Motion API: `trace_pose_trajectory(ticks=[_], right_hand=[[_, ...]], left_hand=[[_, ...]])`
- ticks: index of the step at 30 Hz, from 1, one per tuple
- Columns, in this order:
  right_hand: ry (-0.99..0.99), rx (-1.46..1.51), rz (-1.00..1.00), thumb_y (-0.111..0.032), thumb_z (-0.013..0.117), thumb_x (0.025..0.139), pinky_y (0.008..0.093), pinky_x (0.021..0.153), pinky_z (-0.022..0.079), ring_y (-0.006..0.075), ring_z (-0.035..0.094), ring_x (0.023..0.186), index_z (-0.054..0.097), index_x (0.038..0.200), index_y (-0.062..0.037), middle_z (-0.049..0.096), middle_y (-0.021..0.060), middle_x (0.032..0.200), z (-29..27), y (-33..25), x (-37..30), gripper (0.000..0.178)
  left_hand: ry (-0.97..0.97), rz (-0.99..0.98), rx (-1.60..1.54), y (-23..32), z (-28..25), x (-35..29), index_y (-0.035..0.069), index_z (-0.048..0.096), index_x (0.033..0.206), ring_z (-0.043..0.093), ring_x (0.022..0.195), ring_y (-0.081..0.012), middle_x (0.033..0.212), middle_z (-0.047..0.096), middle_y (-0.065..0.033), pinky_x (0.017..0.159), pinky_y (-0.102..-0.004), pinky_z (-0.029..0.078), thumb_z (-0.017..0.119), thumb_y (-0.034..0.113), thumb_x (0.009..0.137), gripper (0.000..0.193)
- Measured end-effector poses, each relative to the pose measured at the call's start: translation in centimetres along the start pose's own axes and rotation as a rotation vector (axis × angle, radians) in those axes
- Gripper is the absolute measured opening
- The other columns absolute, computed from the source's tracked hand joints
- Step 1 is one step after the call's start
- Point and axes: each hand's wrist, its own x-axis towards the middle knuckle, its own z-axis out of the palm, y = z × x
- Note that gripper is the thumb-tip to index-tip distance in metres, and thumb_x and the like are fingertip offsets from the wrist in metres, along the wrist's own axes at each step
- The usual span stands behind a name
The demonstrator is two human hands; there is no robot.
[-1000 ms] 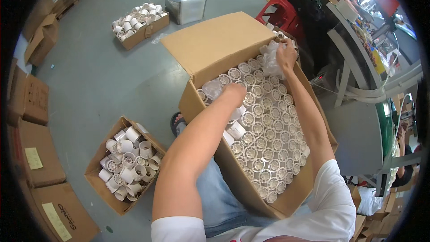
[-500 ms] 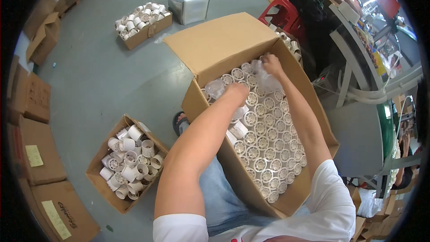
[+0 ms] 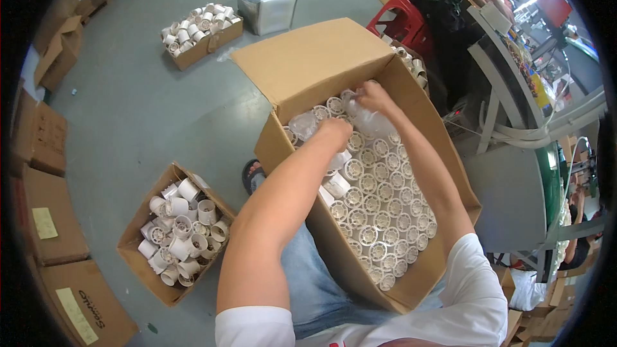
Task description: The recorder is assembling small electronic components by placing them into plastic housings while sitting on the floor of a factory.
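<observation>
Clear plastic film (image 3: 369, 121) in at least two bunches, inside one large open carton (image 3: 411, 98), atop dozens of white round parts (image 3: 384, 191); pinched in the right hand (image 3: 375, 98); beside the left hand (image 3: 335, 132), curled, cannot tell whether gripping

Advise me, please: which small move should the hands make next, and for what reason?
Perhaps the right hand should draw its clear plastic slightly toward the left hand: the plastic lies bunched over white round parts in the open carton, partly veiling some, and the left hand is close by.
</observation>
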Motion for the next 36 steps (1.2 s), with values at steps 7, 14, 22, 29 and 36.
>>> trace_pose_trajectory(ticks=[7, 14, 22, 29, 36], right_hand=[[0.098, 0.143, -0.027, -0.005, 0.053, 0.07, 0.0411, 0.071, 0.049, 0.0335, 0.065, 0.078, 0.066, 0.096, 0.0018, 0.066, 0.024, 0.086, 2.0, 1.9, -0.4, 0.03], [0.289, 0.794, 0.0, 0.0, 0.051, 0.067, 0.0262, 0.063, 0.045, 0.011, 0.057, 0.07, 0.065, 0.091, -0.0007, 0.063, 0.0032, 0.078, -5.1, 4.9, -4.0, 0.028], [0.633, 0.648, 0.055, -0.001, 0.051, 0.067, 0.0263, 0.063, 0.046, 0.0131, 0.058, 0.07, 0.064, 0.09, -0.0009, 0.062, 0.0068, 0.075, -7.6, 5.4, -7.1, 0.026], [0.464, 0.328, 0.15, -0.003, 0.053, 0.07, 0.0342, 0.075, 0.048, 0.0301, 0.065, 0.082, 0.064, 0.088, 0.0006, 0.065, 0.0209, 0.083, -6.7, 1.0, -10.4, 0.021], [0.487, 0.781, 0.332, -0.017, 0.071, 0.077, 0.027, 0.06, 0.047, 0.0119, 0.059, 0.067, 0.067, 0.089, 0.0015, 0.065, 0.006, 0.078, -10.5, 2.5, -13.6, 0.023]], left_hand=[[0.008, 0.018, -0.007, 0.1, 0.1, 0.0, 0.008, 0.065, 0.114, 0.061, 0.111, -0.0232, 0.123, 0.062, -0.0085, 0.088, -0.0371, 0.053, 0.07, 0.011, 0.074, 0.04], [0.01, 0.015, -0.032, 0.2, -0.2, -0.3, 0.008, 0.066, 0.113, 0.061, 0.111, -0.0241, 0.123, 0.062, -0.0091, 0.088, -0.0377, 0.053, 0.07, 0.011, 0.075, 0.038], [0.023, 0.019, -0.027, 0.2, 0.0, 0.3, 0.007, 0.066, 0.112, 0.061, 0.111, -0.0252, 0.122, 0.062, -0.0102, 0.088, -0.0387, 0.053, 0.068, 0.009, 0.075, 0.037], [-0.008, -0.006, -0.021, -0.1, 0.7, -0.1, 0.006, 0.067, 0.109, 0.062, 0.11, -0.0264, 0.119, 0.064, -0.0119, 0.088, -0.0392, 0.053, 0.069, 0.009, 0.073, 0.036], [0.012, 0.044, -0.014, -1.2, 1.1, 0.4, 0.006, 0.067, 0.108, 0.063, 0.107, -0.0275, 0.117, 0.064, -0.0124, 0.087, -0.0389, 0.053, 0.068, 0.007, 0.072, 0.036]])
